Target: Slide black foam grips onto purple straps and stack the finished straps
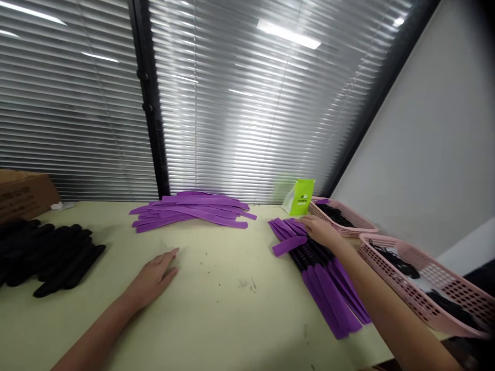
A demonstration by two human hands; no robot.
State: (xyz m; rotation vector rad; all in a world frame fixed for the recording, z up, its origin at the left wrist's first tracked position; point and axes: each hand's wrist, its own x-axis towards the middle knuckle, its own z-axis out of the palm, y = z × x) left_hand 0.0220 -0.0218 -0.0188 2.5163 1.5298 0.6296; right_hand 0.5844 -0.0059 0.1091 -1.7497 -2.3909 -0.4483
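My left hand rests on the table with its fingers stretched out and thumb apart, holding nothing. On the right, my right hand is at the far end of a pile of purple straps with black middle sections. Its fingers are bent over the purple ends and look closed on one strap; the thumb is hidden. One short purple strap end lies crosswise on top of the pile, just below this hand. Loose purple strips are heaped at the back middle of the table.
Dark padded pieces are stacked at the left, before a cardboard box. A green-and-white pouch stands at the back. Two pink baskets holding black items line the right side. Window blinds rise behind the table.
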